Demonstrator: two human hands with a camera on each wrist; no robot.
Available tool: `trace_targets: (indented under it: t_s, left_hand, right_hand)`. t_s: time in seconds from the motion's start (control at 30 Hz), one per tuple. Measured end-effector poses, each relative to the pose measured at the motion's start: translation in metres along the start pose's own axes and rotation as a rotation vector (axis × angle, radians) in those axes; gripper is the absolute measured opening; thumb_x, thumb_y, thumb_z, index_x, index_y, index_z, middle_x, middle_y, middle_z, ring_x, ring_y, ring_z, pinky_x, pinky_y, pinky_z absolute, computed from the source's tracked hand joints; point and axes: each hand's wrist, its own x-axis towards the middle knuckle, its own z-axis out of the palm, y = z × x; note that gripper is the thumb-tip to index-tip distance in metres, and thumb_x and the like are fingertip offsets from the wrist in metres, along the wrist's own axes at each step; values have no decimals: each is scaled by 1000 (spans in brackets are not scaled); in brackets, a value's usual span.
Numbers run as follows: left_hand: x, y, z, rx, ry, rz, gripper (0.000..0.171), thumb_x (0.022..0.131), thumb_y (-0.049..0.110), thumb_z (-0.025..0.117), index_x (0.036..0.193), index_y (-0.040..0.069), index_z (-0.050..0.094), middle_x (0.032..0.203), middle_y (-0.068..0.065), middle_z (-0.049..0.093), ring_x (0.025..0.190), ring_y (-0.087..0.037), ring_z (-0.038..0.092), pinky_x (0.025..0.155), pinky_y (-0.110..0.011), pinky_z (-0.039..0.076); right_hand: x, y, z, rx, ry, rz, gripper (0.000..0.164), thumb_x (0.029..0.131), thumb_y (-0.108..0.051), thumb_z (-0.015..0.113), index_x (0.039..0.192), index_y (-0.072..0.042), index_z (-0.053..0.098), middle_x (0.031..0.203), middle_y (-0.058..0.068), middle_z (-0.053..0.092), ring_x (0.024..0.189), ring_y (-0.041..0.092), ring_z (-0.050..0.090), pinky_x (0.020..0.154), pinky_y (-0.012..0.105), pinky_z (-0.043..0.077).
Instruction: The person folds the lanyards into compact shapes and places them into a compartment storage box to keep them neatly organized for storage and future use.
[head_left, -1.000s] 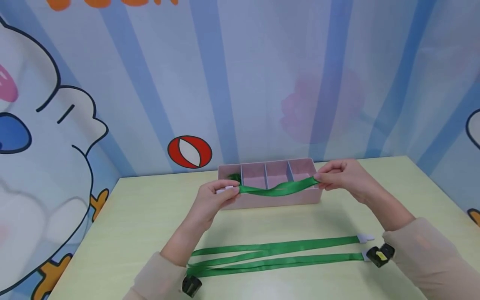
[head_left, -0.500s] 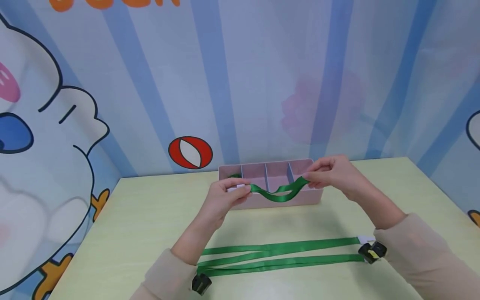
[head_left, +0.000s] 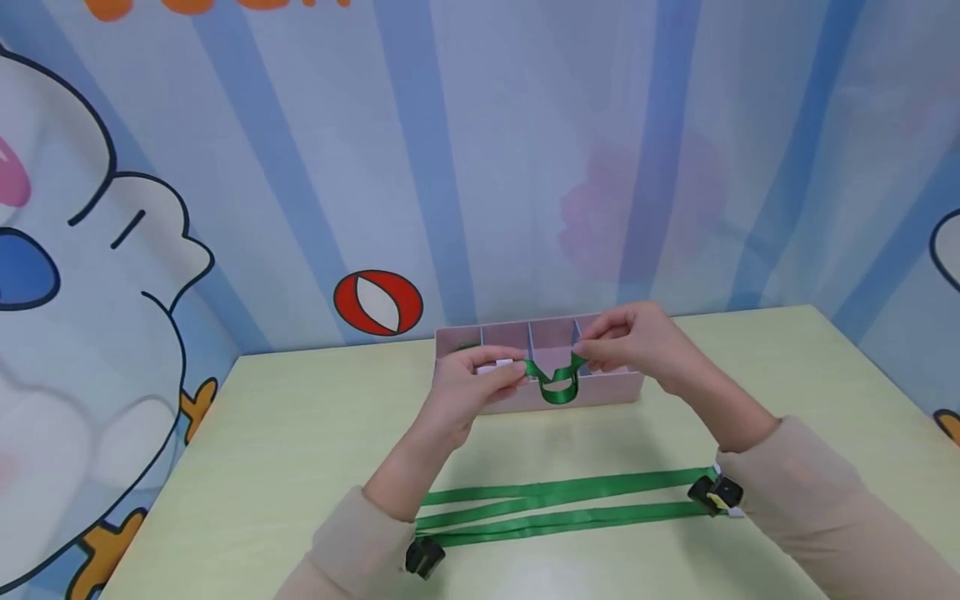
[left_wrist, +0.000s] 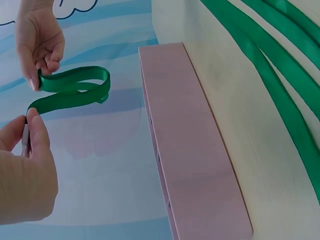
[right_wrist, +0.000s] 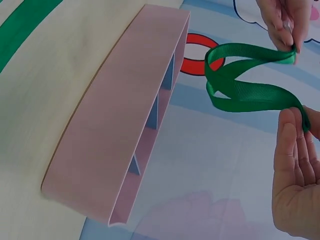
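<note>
My left hand (head_left: 468, 396) pinches a green lanyard (head_left: 559, 396) at its white end piece (head_left: 504, 362). Opposite it, my right hand (head_left: 641, 346) pinches the other end between thumb and fingers. Between the hands the strap sags in a doubled loop, which the left wrist view also shows as a loose green strap (left_wrist: 75, 95). The hands are up in front of a pink divided box (head_left: 570, 398), overlapping its top in the head view. Inside the box's leftmost compartment a bit of green (head_left: 468, 347) shows, mostly hidden behind my left hand.
More green lanyards (head_left: 570, 488) lie stretched across the table (head_left: 300, 467) below my hands, their white ends at the right, partly behind the right wrist's black camera (head_left: 716, 493). A printed backdrop (head_left: 525, 167) stands behind the table.
Both hands have come closer together, left hand rightward and right hand leftward. The lanyard between them has gone from nearly stretched to a short hanging loop.
</note>
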Motion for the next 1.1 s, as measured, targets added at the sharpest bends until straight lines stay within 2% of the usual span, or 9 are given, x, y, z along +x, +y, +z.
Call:
trace_targets:
  t_s: [0.23,0.53,0.77,0.9,1.1]
  left_hand:
    - [0,1,9,3,-13,14,25,85,7,67,107,-4,66,92,-10,65,84,-21,68,79,-33,54]
    - [-2,2,17,-6,-32,-4,25,86,10,67,108,-1,67,89,-8,67,84,-20,68,80,-33,54]
    - [-2,2,18,0,-16,-3,24,86,10,66,108,0,67,93,-10,67,82,-17,68,80,-34,53]
    - [-2,1,17,-10,-13,-10,24,87,10,66,108,0,67,97,-11,66,83,-18,68,81,-34,53]
    - [-2,-2,17,-30,-16,-12,28,87,14,66,110,-2,66,99,-12,65,83,-16,68,84,-36,51]
  right_hand:
    - [3,-7,12,-12,-41,-18,24,84,-19,70,97,1,68,83,9,70,76,23,68,72,36,55]
    - [3,-12,22,-25,-59,-85,18,84,-18,69,93,-3,71,79,9,69,71,25,64,68,36,55]
    - [2,-12,19,-23,-139,-116,25,92,-18,59,104,1,69,96,11,66,80,25,67,75,37,55]
    - [3,-11,16,-1,-199,-107,26,95,-13,54,111,4,65,102,14,65,87,25,66,80,37,54]
    - [4,-5,16,8,-218,-126,26,91,-10,59,113,3,65,107,13,65,93,24,65,83,38,53]
